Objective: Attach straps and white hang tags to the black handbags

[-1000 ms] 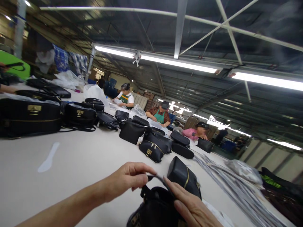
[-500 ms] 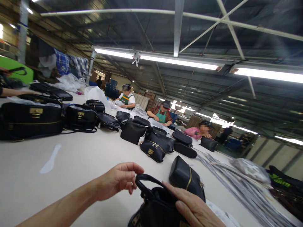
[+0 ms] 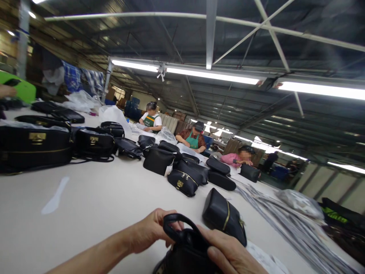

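A black bag [image 3: 188, 258] with a looped top handle stands at the bottom centre, its top open. My left hand [image 3: 158, 229] is at the left side of the handle, fingers curled behind the loop and partly hidden by it; what they grip cannot be made out. On the right side of the bag, my right hand [image 3: 228, 247] holds the rim beside the handle, thumb toward me. Just beyond my right hand lies another black bag [image 3: 224, 215] with a gold zip.
Several black bags [image 3: 158, 160] spread over the white table [image 3: 99, 201]. Grey strips [image 3: 273, 215] run along the right. A white paper-like piece [image 3: 56, 196] lies at left. People [image 3: 194, 139] work across the table; another person's hand [image 3: 7, 91] shows at far left.
My left hand has moved right and slightly down, from beside the handle to against it. My right hand stays on the bag. The far-left person's hand has shifted.
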Motion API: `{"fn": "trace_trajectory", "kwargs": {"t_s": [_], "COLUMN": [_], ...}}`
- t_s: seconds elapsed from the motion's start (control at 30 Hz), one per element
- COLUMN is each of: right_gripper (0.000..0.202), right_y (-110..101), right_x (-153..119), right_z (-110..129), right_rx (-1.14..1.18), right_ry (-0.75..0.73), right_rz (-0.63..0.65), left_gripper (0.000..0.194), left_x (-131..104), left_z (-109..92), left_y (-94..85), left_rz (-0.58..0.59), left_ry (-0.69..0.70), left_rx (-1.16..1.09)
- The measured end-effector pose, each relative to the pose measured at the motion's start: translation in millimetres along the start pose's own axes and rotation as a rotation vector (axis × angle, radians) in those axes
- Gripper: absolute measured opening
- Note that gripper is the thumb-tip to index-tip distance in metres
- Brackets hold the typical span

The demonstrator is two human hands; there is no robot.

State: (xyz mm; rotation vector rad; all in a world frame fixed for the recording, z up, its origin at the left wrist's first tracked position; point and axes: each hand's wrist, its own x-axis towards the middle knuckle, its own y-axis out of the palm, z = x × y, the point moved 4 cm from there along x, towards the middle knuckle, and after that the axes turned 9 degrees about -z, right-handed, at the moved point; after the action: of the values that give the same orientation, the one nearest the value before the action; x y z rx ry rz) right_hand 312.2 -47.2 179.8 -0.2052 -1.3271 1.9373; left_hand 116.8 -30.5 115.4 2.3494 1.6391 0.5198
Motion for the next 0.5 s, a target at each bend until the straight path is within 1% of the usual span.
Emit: {"fn": "trace_trajectory", "kwargs": {"t_s": [0.1,0.17,0.2,0.27,0.33,0.43,0.5], "right_gripper": [0.05,0.048,0.047,0.045,0.042,0.039,0.038], "right_y": [-0.1,0.2,0.1,-0.7,-2.8,-7.2,-9.4], "right_x": [0.6,-0.9,-1.8,-3.5,-4.5,-4.4,-3.0], "right_z": [-1.7,-5.5,-6.8,-6.8,-3.1,5.1,9.6], "right_rx": [0.001,-0.006,-0.008,-0.006,0.012,0.074,0.106], "right_ry": [0.003,0.001,-0.007,-0.025,-0.043,-0.058,-0.051], "right_rz": [-0.011,-0.034,-0.049,-0.071,-0.08,-0.086,-0.09], "left_gripper": [0.017,0.015,0.016,0.024,0.027,0.021,0.016], "left_x": [0.2,-1.3,-2.1,-3.3,-3.1,-1.3,-0.4], "left_z": [-8.5,-10.4,-9.9,-6.0,0.0,1.9,-5.9], "left_y": [7.3,9.1,9.2,8.5,8.1,10.3,13.4], "left_rz": [-0.003,-0.044,-0.077,-0.14,-0.17,-0.135,-0.094], "left_ry": [-0.023,-0.03,-0.02,0.013,0.036,0.067,0.129], "left_rx": [0.113,0.188,0.191,0.128,0.061,0.084,0.209]}}
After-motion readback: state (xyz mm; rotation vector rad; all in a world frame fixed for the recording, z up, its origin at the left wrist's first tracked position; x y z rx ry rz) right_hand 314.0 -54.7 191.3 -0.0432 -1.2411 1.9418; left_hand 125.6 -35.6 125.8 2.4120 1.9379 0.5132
